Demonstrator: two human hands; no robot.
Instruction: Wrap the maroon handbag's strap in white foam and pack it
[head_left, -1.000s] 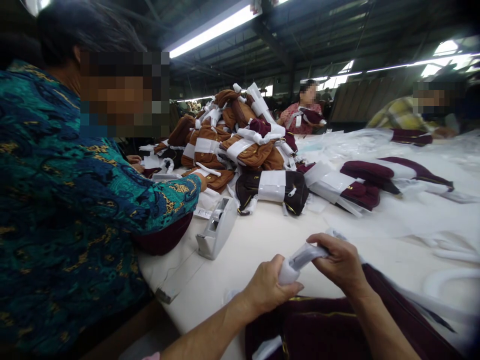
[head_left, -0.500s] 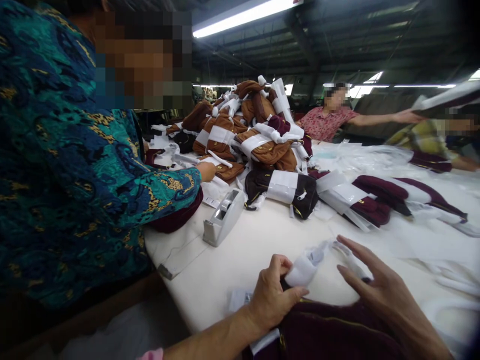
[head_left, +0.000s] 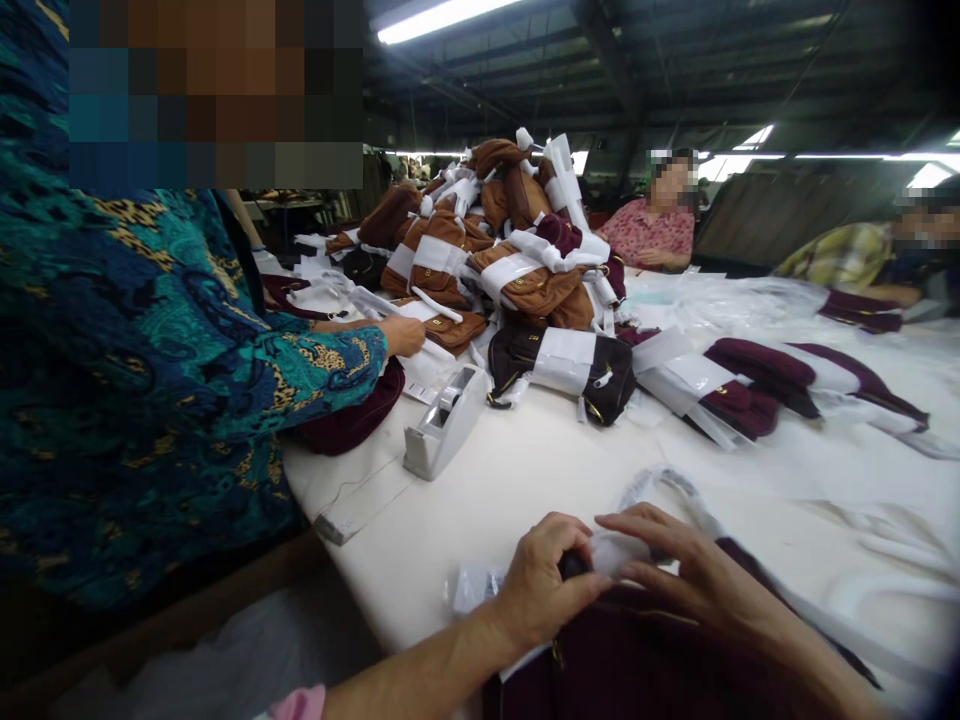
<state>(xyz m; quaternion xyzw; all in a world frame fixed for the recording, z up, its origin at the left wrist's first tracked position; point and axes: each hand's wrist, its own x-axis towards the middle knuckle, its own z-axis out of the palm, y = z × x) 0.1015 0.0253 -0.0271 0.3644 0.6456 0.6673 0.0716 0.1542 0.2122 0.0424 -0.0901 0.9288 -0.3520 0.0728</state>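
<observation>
My left hand [head_left: 544, 585] is closed in a pinch on a white paper wrap [head_left: 616, 551] at the top of a dark maroon bag [head_left: 645, 655] lying at the near edge of the white table [head_left: 517, 480]. My right hand [head_left: 694, 570] lies over the same wrap, fingers curled onto it and touching my left thumb. A wrapped strap [head_left: 667, 485] loops away from the bag just beyond my fingers.
A grey tape dispenser [head_left: 444, 424] stands left of centre. Behind it rises a pile of brown and maroon bags banded in white paper [head_left: 510, 270]. A person in a teal patterned top [head_left: 150, 360] works close on my left. Two other people sit across the table.
My right hand, spread above the table half a second ago, has come down onto the white wrap beside my left hand. The view has shifted slightly left.
</observation>
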